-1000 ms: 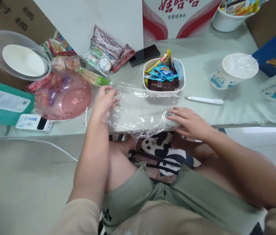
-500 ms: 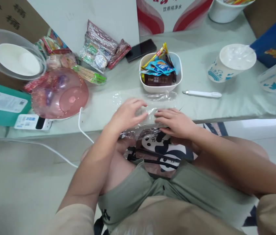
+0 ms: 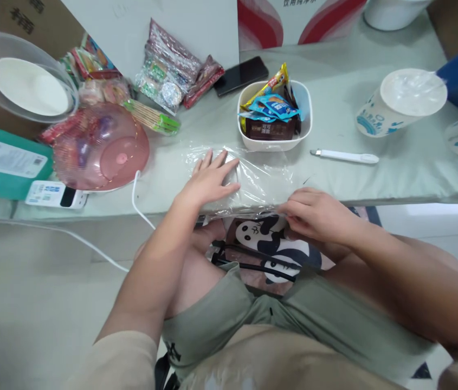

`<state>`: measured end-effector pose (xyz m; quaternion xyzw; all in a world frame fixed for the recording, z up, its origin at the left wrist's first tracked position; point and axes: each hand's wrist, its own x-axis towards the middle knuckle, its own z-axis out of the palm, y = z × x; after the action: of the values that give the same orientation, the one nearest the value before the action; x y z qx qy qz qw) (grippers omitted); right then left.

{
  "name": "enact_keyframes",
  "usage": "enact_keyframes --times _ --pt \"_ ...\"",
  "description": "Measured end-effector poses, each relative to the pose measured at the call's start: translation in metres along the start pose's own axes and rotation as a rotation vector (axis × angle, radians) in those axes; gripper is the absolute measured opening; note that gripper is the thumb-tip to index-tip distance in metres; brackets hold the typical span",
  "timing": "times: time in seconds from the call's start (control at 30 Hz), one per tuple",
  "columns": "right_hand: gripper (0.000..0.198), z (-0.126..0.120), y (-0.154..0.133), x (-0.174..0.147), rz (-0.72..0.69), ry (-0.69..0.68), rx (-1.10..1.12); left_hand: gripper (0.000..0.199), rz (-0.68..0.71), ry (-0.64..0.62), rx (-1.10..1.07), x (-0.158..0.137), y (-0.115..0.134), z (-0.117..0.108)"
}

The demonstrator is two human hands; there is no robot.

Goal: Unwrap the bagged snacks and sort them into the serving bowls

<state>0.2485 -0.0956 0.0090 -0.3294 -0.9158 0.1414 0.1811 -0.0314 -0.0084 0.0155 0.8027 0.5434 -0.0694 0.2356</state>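
A sheet of clear plastic, perhaps a bag (image 3: 253,176), lies wrinkled at the table's front edge. My left hand (image 3: 212,179) rests on it with the fingers spread. At the sheet's near right corner, the fingers of my right hand (image 3: 310,214) are pinched together on the plastic. Just behind the sheet stands a white bowl (image 3: 271,145) with snack packets (image 3: 271,111) in it. A white utility knife (image 3: 344,156) lies to the right of the bowl, apart from both hands.
On the left are a pink lidded dish (image 3: 127,154), a power bank (image 3: 53,194) with a white cable, and bundled sticks (image 3: 151,116). A black phone (image 3: 240,76) lies behind the bowl. Paper cups (image 3: 395,105) stand on the right. A panda-print bag (image 3: 253,233) is below the edge.
My left hand has flattened and spread on the plastic. My right hand has moved right and nearer to me, closing on the sheet's corner. The plastic is spread flatter.
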Motion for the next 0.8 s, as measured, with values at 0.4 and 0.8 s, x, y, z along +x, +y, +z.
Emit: enact_keyframes --times 0.4,0.8 --pt "0.02 -0.027 -0.003 0.006 0.031 -0.217 0.127 0.044 0.121 0.274 -0.109 -0.023 0.007 -0.015" --pt "0.095 -0.003 0.008 -0.002 0.191 -0.424 -0.026 0.057 0.251 0.108 0.271 -0.068 0.05 0.023"
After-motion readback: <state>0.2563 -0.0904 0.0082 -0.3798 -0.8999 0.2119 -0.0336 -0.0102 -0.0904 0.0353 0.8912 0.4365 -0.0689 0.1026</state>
